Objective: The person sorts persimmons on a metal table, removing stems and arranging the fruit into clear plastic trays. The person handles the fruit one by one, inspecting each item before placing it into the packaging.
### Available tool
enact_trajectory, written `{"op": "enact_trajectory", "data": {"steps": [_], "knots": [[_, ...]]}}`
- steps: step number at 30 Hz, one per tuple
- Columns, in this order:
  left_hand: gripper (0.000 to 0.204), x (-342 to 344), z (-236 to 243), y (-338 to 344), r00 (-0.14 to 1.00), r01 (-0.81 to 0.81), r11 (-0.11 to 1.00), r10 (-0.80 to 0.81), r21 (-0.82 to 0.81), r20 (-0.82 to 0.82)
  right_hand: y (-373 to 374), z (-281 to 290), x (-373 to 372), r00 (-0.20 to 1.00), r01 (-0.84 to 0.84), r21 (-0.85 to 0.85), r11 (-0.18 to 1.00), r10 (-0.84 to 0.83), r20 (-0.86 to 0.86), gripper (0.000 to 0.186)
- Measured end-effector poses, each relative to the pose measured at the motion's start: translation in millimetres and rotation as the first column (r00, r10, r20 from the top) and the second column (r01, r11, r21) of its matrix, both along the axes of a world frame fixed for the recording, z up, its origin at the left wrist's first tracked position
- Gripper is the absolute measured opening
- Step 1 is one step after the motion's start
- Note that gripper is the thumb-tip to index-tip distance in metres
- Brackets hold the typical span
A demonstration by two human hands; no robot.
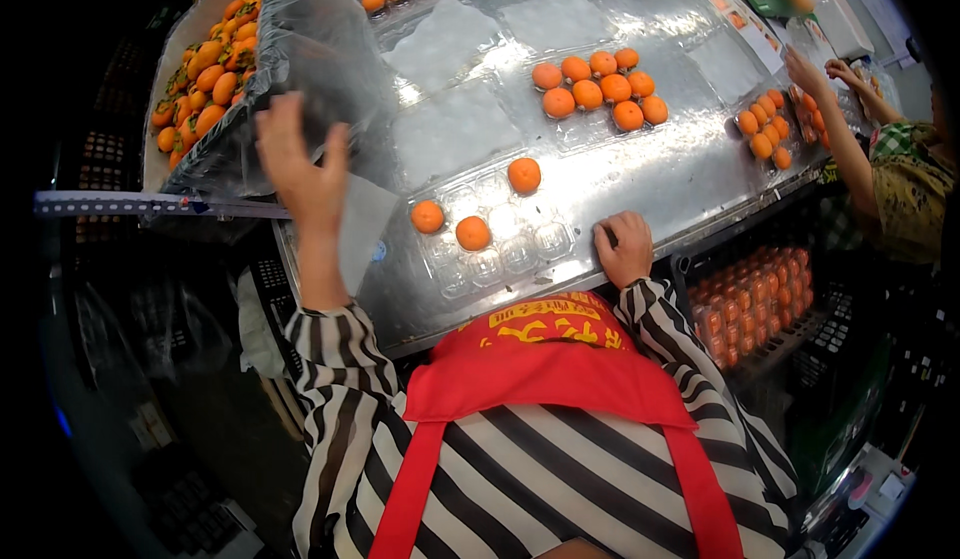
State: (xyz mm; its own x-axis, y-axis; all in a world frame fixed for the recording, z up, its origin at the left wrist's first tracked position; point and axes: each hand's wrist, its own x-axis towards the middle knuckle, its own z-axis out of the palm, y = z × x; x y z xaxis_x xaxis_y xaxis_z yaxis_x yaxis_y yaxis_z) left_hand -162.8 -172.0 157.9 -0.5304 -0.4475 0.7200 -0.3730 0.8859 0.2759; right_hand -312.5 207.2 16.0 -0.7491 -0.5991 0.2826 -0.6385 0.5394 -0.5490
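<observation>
My left hand (303, 167) is raised beside the box of persimmons (212, 69), fingers spread and slightly blurred, with nothing visible in it. In front of me lies a clear plastic tray (487, 264) with round cups. Three orange persimmons are on it: one at its left (428, 217), one near the middle (473, 233) and one at the far side (524, 175). My right hand (624, 247) rests loosely curled on the table's near edge, right of the tray. It appears to hold nothing; its fingertips are partly hidden.
Beyond the tray stands a filled tray of persimmons (612, 89). Other clear trays (450, 134) lie on the metal table (690, 174). At the right, a co-worker's hands (815, 74) are near packed fruit (763, 129). Stacked fruit packs (755, 304) sit in a crate below the table.
</observation>
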Motion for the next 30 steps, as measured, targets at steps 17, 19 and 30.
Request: {"op": "enact_trajectory", "data": {"steps": [17, 19, 30], "knots": [[0.049, -95, -102, 140, 0.685, 0.255, 0.819, -0.528, 0.515, 0.501, 0, -1, -1, 1.000, 0.026, -0.047, 0.999, -0.026, 0.003, 0.005], [0.044, -97, -109, 138, 0.694, 0.288, 0.822, -0.533, 0.492, 0.484, 1, 0, -1, 1.000, 0.023, -0.039, 0.999, -0.022, 0.006, 0.005], [0.048, -95, -76, 131, 0.795, 0.303, 0.532, -0.599, 0.791, 0.098, 3, 0, 0, 1.000, 0.018, -0.019, 1.000, -0.017, 0.026, 0.005]]}}
